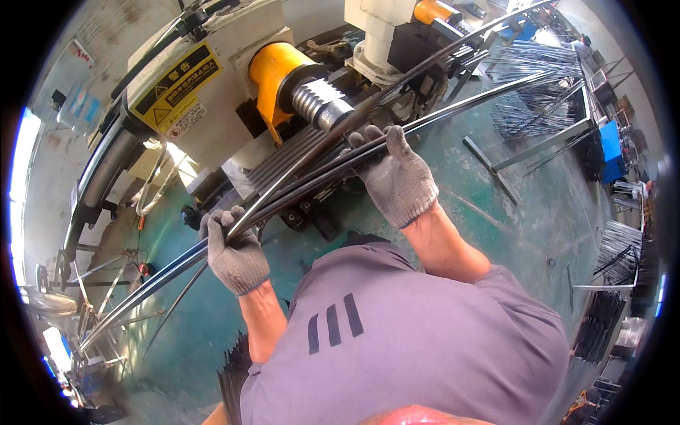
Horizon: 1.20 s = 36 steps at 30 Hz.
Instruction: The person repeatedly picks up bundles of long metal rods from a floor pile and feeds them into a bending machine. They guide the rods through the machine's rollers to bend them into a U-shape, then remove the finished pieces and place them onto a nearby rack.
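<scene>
A bundle of long, thin metal bars [304,187] slants across the view, from lower left to upper right. My left hand [237,256], in a grey knitted glove, closes around the bars near their middle. Farther right, my right hand [398,178] wears a matching glove; its fingers curl behind the bars while the thumb sticks up in front. One dark brown bar [372,106] crosses the bundle near my left hand and runs up to the right at a steeper angle. Just beyond the bars is a machine's ridged metal spindle [319,100], under a yellow guard [273,67].
The cream machine body [241,71] carries a black and yellow warning label [177,81]. A slotted metal bed [276,161] lies below the spindle. Racks of metal rods [531,106] stand at the right, beside a blue panel [611,150]. A metal stand [106,304] supports things at the left.
</scene>
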Motion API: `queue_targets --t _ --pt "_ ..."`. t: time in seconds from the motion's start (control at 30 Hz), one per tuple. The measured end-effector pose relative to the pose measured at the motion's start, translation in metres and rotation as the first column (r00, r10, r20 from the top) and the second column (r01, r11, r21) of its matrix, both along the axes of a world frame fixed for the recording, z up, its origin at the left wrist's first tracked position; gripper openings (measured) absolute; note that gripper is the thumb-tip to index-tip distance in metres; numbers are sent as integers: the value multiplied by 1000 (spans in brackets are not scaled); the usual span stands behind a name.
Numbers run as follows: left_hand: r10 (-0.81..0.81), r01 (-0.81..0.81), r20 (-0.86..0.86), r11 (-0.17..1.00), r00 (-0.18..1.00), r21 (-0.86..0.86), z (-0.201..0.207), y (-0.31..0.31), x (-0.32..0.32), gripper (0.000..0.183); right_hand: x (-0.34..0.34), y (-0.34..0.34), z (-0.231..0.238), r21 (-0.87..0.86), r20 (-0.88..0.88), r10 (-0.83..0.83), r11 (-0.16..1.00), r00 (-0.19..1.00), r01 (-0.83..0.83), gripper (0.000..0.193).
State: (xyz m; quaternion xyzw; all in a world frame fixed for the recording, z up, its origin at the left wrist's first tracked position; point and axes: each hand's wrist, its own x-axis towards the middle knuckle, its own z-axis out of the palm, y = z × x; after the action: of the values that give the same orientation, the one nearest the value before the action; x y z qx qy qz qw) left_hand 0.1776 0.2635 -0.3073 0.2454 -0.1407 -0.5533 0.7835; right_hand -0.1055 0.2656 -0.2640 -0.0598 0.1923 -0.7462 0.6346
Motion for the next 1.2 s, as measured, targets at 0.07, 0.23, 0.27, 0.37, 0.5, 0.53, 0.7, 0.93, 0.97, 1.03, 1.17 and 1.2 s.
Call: queue_targets --t 0.07,0.23,0.27,0.37,0.5,0.53,0.7,0.93,0.97,1.03,1.17,1.2 --pt "24 -23 -23 999 999 47 2 -10 -5 9 8 -1 15 41 -81 -38 998 996 42 26" --pt "-55 65 -121 995 991 78 -7 -25 -28 9 19 -16 31 158 -268 -12 986 963 56 39" --pt "-84 88 -111 996 990 30 -14 -28 -34 10 22 -22 37 253 -324 -6 963 946 92 34" --pt "-177 180 -64 983 982 37 -15 -33 -55 11 19 -39 45 331 -409 -79 916 909 228 25" --pt "-278 283 -58 955 959 94 -13 -36 -73 13 -7 -50 42 313 -313 -140 919 939 241 18" --pt "-326 337 -123 937 937 88 -23 -35 -73 13 -14 -50 39 276 -374 -166 919 912 280 24" --pt "-415 481 -314 860 854 170 -42 -29 -77 26 -46 -45 34 258 -425 -209 905 881 339 16" --pt "-305 358 -303 924 903 137 -90 -32 0 31 -121 -78 18 180 -451 -124 957 884 226 29" --pt "-297 338 -255 932 920 133 -88 -30 12 31 -138 -87 11 163 -484 -139 956 864 245 26" --pt "-264 284 -162 952 951 117 -80 -20 32 31 -166 -101 6 158 -429 -163 955 888 252 20" --pt "158 -87 -193 939 968 333 -106 -6 131 28 -240 -138 -30 219 -446 -153 937 882 273 13" --pt "189 -138 -140 941 972 310 -105 3 153 27 -257 -150 -42 237 -425 -120 942 897 238 11"
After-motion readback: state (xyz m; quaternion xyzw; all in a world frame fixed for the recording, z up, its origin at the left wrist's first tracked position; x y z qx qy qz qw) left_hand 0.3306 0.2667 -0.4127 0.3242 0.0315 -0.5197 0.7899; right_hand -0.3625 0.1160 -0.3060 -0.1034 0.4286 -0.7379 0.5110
